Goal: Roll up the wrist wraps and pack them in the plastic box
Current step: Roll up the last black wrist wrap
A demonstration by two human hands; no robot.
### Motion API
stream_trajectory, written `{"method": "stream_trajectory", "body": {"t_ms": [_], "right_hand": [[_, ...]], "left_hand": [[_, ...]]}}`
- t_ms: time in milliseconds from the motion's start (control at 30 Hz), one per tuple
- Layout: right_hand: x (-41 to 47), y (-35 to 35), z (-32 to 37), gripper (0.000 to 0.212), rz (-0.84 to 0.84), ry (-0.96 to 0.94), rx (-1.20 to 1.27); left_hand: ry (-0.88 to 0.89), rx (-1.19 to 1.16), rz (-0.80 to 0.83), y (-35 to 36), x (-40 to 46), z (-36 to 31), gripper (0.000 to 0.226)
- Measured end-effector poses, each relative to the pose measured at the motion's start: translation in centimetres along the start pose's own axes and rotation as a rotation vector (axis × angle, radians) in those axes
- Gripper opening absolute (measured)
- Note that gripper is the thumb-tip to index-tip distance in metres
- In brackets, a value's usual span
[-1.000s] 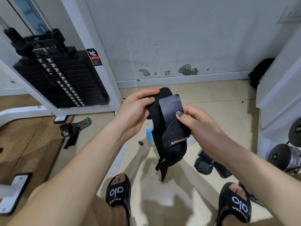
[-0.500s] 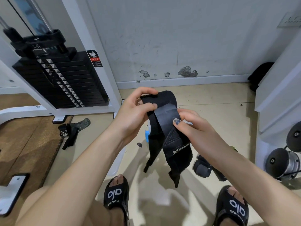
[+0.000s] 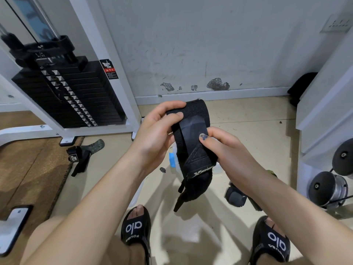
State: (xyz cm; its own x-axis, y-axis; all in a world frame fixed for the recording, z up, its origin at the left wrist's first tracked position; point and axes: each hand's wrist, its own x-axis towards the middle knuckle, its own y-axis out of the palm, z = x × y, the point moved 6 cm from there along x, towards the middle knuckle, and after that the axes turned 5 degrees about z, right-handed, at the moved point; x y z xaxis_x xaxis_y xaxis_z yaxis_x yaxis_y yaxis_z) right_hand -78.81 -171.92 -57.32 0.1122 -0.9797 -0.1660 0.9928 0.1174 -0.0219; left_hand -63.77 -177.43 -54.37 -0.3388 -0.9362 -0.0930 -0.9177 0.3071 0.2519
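Your left hand (image 3: 154, 131) pinches the top edge of the wrap (image 3: 193, 150), anchoring it so the roll can start there. Your right hand (image 3: 223, 152) grips the strap lower down, thumb pressing it flat; the tail hangs below. The box (image 3: 172, 159) shows partly behind, on the floor.

Both black slides (image 3: 136, 231) read "alo" in white; the wrap on the floor (image 3: 79, 156) reads "NKE STUDIO".
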Motion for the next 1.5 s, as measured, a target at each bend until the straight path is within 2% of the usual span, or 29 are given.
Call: {"method": "stream_trajectory", "body": {"t_ms": [367,533,667,1000,1267,1367,1500], "right_hand": [[0.2,-0.4,-0.5,0.034,-0.046,0.005,-0.052],[0.3,-0.2,-0.5,0.045,-0.078,0.018,-0.044],[0.5,-0.3,-1.1,0.035,-0.095,0.034,-0.016],[0.3,-0.1,-0.5,0.052,-0.113,0.019,0.009],[0.3,-0.9,-0.9,0.025,-0.190,0.015,-0.053],[0.4,-1.4,-0.7,0.027,-0.215,-0.005,-0.047],[0.6,-1.3,-0.1,0.036,-0.197,-0.039,-0.161]], "left_hand": [[0.009,0.026,-0.016,0.3,0.2,0.4,0.020],[0.044,0.095,-0.014,0.3,0.5,0.8,0.032],[0.053,0.119,-0.045,0.3,0.7,1.0,0.032],[0.054,0.094,-0.116,-0.3,0.9,1.2,0.034],[0.035,0.095,-0.137,-0.4,1.0,1.0,0.035],[0.033,0.055,-0.109,-0.2,1.1,0.9,0.034],[0.039,0.037,-0.079,-0.1,1.1,0.4,0.033]]}}
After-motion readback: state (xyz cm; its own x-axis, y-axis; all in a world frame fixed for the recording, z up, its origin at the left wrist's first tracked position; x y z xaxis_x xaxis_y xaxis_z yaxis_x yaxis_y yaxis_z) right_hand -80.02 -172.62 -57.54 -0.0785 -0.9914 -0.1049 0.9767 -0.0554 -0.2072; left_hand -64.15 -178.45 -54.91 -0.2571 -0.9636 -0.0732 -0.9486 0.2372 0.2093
